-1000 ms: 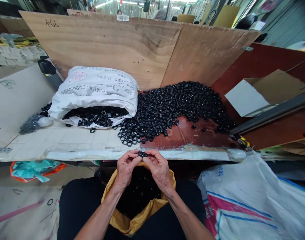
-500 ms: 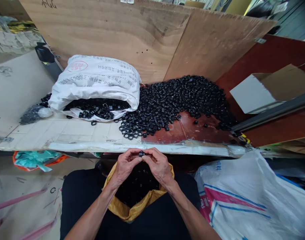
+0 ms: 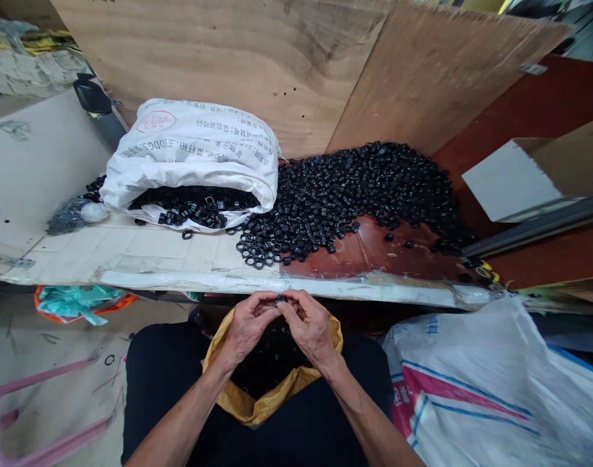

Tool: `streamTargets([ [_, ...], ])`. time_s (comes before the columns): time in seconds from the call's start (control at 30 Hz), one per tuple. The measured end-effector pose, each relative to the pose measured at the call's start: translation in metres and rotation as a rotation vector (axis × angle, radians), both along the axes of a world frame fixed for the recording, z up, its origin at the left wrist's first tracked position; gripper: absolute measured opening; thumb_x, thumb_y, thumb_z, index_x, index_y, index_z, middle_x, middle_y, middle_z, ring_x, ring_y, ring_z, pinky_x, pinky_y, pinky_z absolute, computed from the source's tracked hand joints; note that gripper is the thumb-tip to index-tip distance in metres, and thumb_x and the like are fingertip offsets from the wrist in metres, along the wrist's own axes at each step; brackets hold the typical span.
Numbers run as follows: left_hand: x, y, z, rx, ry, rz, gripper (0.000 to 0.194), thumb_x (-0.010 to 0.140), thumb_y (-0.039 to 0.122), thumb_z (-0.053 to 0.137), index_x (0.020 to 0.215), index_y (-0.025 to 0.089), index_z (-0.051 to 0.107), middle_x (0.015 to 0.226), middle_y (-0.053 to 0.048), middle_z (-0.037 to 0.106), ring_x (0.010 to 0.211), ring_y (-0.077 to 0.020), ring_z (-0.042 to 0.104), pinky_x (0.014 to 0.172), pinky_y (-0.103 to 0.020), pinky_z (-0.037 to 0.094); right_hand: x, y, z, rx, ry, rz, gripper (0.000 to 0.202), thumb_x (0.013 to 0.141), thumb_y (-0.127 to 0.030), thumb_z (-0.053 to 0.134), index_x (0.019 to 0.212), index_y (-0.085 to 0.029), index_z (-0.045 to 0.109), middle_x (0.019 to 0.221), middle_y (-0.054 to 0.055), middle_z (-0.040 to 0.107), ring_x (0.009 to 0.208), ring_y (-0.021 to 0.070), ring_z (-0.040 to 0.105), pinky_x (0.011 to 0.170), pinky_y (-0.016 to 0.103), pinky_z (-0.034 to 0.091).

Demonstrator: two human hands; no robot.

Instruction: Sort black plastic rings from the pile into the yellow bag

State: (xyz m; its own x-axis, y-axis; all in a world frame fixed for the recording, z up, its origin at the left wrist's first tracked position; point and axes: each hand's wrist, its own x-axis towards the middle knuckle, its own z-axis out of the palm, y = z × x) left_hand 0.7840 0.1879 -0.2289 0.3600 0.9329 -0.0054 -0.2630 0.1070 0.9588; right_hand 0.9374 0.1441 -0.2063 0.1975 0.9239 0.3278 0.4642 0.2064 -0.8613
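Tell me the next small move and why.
Probably lower the small black part into the yellow bag: the left hand and right hand pinch it near the bag's open mouth, and dark pieces lie inside.

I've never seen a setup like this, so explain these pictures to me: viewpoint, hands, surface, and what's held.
There's no machine: a person works bare-handed, seen by one head-worn camera looking forward and down. The left hand and right hand meet above an open yellow bag, pinching a small black piece between them. On the bench beyond lies an open white sack with black parts inside, beside a large heap of black pieces.
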Motion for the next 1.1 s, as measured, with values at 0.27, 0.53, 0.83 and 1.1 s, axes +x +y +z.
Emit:
streamTargets([
  [0.27, -0.004, 0.001, -0.002, 0.070, 0.089, -0.006, 0.025, 0.081, 0.021, 0.078, 0.106, 0.020, 0.075, 0.103, -0.003, 0.078, 0.089, -0.0169, 0.075, 0.086, -0.025, 0.060, 0.003, 0.002, 0.001, -0.059, -0.215, 0.021, 0.039, 0.102, -0.034, 0.053, 0.066, -0.020, 0.059, 0.061, -0.001, 0.054, 0.055, 0.0127, 0.048, 0.060, 0.025, 0.039],
  [0.53, -0.004, -0.005, -0.007, 0.037, 0.099, -0.024, 0.025, 0.083, 0.026, 0.077, 0.108, 0.020, 0.073, 0.103, -0.005, 0.079, 0.088, -0.0193, 0.076, 0.084, -0.028, 0.060, 0.002, -0.010, 0.001, -0.084, -0.030, 0.068, 0.021, 0.099, -0.033, 0.055, 0.108, -0.020, 0.068, 0.083, 0.003, 0.066, 0.066, 0.0159, 0.061, 0.066, 0.026, 0.048],
  [0.83, -0.006, -0.007, -0.010, 0.064, 0.195, -0.022, 0.025, 0.084, 0.027, 0.076, 0.108, 0.021, 0.073, 0.100, -0.003, 0.077, 0.084, -0.0168, 0.073, 0.081, -0.026, 0.058, 0.005, -0.013, -0.005, -0.141, -0.087, 0.022, 0.026, 0.099, -0.037, 0.055, 0.085, -0.020, 0.069, 0.066, 0.000, 0.060, 0.057, 0.0145, 0.054, 0.059, 0.026, 0.042],
  [1.1, -0.013, -0.007, -0.005, 0.022, 0.197, -0.066, 0.028, 0.083, 0.031, 0.078, 0.108, 0.020, 0.074, 0.096, -0.004, 0.076, 0.081, -0.0167, 0.070, 0.078, -0.026, 0.056, 0.001, -0.015, 0.001, -0.138, -0.043, 0.049, 0.022, 0.097, -0.035, 0.056, 0.086, -0.021, 0.070, 0.070, 0.001, 0.062, 0.060, 0.0154, 0.056, 0.060, 0.026, 0.045],
])
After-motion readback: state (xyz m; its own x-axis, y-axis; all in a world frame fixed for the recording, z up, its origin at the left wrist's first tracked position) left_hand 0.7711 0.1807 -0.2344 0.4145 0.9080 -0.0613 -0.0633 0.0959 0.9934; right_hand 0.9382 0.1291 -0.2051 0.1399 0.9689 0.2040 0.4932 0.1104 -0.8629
